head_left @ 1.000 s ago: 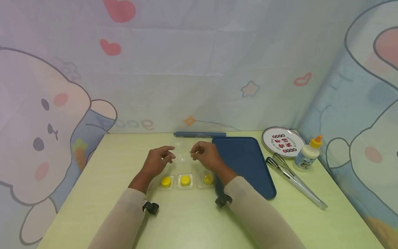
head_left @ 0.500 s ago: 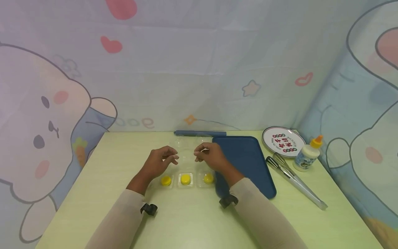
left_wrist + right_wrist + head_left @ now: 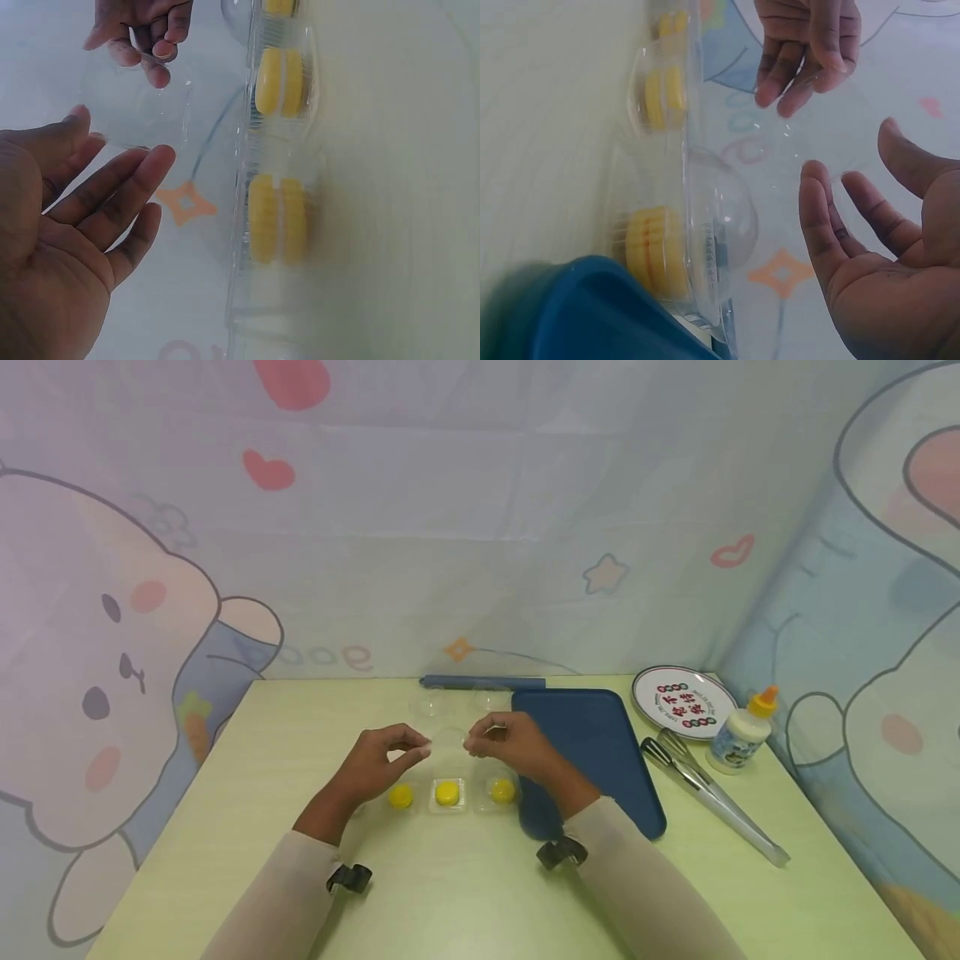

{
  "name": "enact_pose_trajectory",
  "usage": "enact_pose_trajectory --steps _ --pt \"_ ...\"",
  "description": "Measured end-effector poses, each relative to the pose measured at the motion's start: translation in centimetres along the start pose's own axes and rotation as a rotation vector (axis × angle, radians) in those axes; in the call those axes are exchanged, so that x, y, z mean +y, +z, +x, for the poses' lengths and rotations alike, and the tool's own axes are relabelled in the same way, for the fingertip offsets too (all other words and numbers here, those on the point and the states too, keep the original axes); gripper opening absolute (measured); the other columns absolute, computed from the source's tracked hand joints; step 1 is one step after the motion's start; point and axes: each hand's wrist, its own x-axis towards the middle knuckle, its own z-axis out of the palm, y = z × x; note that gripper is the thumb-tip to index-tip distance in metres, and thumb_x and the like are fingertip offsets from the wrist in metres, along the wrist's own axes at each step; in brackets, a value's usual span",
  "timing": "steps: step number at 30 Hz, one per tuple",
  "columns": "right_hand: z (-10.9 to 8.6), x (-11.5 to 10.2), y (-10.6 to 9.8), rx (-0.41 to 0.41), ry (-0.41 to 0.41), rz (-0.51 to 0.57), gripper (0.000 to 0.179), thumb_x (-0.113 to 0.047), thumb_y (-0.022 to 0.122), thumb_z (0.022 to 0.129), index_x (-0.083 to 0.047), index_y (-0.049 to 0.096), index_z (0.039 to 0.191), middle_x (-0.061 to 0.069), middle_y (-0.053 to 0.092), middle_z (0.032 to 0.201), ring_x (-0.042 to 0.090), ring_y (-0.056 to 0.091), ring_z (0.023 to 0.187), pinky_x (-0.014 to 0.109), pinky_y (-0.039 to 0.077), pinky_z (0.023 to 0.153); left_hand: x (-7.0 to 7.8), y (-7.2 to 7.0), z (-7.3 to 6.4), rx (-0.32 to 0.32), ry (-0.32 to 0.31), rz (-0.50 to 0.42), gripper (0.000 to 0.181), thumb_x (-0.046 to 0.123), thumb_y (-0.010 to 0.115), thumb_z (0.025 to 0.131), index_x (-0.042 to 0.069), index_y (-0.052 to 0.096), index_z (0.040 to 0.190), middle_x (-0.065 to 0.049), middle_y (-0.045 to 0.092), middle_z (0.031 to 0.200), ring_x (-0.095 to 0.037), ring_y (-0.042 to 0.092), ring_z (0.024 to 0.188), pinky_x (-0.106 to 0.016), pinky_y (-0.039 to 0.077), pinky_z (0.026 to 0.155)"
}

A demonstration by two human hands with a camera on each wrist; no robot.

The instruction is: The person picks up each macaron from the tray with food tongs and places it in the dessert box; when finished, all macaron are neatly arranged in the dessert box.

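Observation:
Between my hands is a clear plastic dome lid (image 3: 449, 740), very hard to see, held above and behind a row of yellow macarons. My left hand (image 3: 381, 762) grips its left edge between thumb and fingers. At the opposite edge my right hand (image 3: 516, 746) holds it the same way. The middle macaron (image 3: 447, 792) sits in a square clear tray below the lid. To its left is another macaron (image 3: 401, 796), partly beside my left hand. The right macaron (image 3: 656, 251) stands under a clear dome (image 3: 727, 202) in the right wrist view.
Clear plastic pieces (image 3: 432, 703) lie behind the hands. A dark blue tray (image 3: 592, 752) stands close to the right forearm. Further right are metal tongs (image 3: 716, 802), a printed plate (image 3: 652, 697) and a yellow-capped bottle (image 3: 738, 742). A blue-grey bar (image 3: 483, 682) lies along the wall.
Both hands have come slightly nearer the body with the lid, and their fingertips have closed in on its edges. The macarons have stayed in place.

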Motion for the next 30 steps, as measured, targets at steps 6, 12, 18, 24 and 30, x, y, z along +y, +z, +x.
enact_pose_trajectory --steps 6,12,18,24,30 --pt "-0.6 -0.2 -0.1 -0.060 0.076 0.016 0.049 -0.020 0.086 0.095 0.001 0.069 0.136 0.017 0.079 0.120 0.018 0.075 0.103 0.039 0.064 0.092 0.1 0.0 -0.7 -0.046 -0.015 -0.061 0.017 0.016 0.083 0.098 0.009 0.080 0.113 -0.011 0.080 0.130 -0.037 0.076 0.124 -0.068 0.053 0.114" --pt "-1.1 -0.2 0.2 -0.098 0.098 -0.009 0.060 -0.018 0.090 0.091 -0.004 0.067 0.144 0.014 0.080 0.110 0.018 0.076 0.095 0.038 0.065 0.091 0.1 0.0 -1.0 -0.067 -0.044 -0.064 0.029 0.016 0.087 0.094 0.010 0.078 0.120 -0.014 0.076 0.137 -0.043 0.071 0.131 -0.066 0.054 0.114" --pt "-1.6 -0.6 0.8 -0.094 0.011 -0.176 0.058 -0.020 0.092 0.089 -0.006 0.070 0.142 0.013 0.076 0.124 0.018 0.073 0.099 0.037 0.062 0.088 -0.1 0.0 -1.4 -0.121 -0.095 -0.038 0.058 0.024 0.088 0.094 0.003 0.066 0.145 -0.017 0.078 0.133 -0.049 0.066 0.137 -0.070 0.053 0.112" --pt "-2.0 -0.4 1.5 -0.077 -0.039 -0.284 0.055 -0.025 0.094 0.087 -0.010 0.074 0.136 0.011 0.069 0.147 0.031 0.067 0.124 0.052 0.057 0.105 -0.2 0.4 -1.8 -0.143 -0.086 -0.017 0.060 0.022 0.089 0.093 0.005 0.067 0.146 -0.017 0.074 0.138 -0.044 0.068 0.132 -0.068 0.054 0.109" --pt "-2.4 -0.1 2.1 -0.067 -0.020 -0.327 0.055 -0.025 0.095 0.085 -0.008 0.075 0.133 0.012 0.068 0.149 0.040 0.055 0.143 0.079 0.027 0.122 -0.6 1.1 -2.0 -0.141 -0.019 0.055 0.058 0.022 0.091 0.090 0.004 0.070 0.140 -0.016 0.072 0.142 -0.041 0.067 0.132 -0.065 0.054 0.112"
